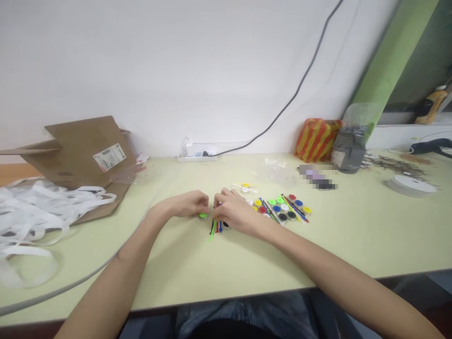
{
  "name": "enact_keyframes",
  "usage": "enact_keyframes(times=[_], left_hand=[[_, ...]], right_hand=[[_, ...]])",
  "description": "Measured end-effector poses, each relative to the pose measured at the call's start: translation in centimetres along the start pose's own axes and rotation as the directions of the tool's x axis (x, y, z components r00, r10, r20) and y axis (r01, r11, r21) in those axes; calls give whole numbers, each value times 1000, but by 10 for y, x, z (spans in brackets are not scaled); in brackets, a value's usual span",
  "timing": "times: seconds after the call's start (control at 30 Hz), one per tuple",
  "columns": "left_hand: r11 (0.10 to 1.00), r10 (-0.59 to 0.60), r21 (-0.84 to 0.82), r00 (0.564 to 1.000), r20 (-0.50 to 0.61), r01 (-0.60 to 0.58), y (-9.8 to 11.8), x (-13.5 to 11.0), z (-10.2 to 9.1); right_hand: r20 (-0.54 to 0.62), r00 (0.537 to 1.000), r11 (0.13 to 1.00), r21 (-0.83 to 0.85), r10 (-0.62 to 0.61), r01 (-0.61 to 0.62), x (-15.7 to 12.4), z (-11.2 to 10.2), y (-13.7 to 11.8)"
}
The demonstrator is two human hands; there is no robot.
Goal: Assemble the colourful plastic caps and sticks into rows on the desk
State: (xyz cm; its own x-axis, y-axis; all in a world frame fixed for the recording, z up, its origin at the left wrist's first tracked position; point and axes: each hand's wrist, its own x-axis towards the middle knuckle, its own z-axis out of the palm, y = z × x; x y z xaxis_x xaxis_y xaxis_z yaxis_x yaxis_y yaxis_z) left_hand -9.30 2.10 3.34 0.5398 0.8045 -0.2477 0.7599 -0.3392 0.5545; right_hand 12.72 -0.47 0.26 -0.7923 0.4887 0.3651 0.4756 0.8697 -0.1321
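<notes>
My left hand (193, 203) is closed, fingertips pinched at a small round piece with a green top (203, 215) on the table. To its right, my right hand (231, 211) bends its fingers down over a bunch of thin coloured plastic sticks. A green stick (212, 231) runs up to its fingertips, beside red (217, 228) and blue (221, 227) ones. Under the palm shows a black-topped round piece (226, 226); my hand hides the rest. Right of it lie rows of similar clear-sided round pieces (277, 208) in several colours, with bundles of coloured sticks (295, 208) between them.
At left, white strapping (42, 212) spills beside an open cardboard box (84, 150). A power strip (196, 157) sits by the wall. Behind at right are a striped bag (314, 140), a grey bag (349, 148) and a white spool (411, 185). A cable (81, 281) crosses the left side.
</notes>
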Motion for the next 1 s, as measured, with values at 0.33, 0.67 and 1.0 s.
enact_keyframes(times=[0.33,0.67,1.0], left_hand=[[957,37,288,962,-272,44,4,8,13],[955,125,297,913,-389,-4,1,13,14],[941,147,-142,749,-647,-307,31,22,39]], right_hand=[[67,990,986,-111,-121,128,6,3,-5],[-103,981,981,-113,-167,155,6,5,-4],[-532,737,864,485,416,-138,-9,-18,15]])
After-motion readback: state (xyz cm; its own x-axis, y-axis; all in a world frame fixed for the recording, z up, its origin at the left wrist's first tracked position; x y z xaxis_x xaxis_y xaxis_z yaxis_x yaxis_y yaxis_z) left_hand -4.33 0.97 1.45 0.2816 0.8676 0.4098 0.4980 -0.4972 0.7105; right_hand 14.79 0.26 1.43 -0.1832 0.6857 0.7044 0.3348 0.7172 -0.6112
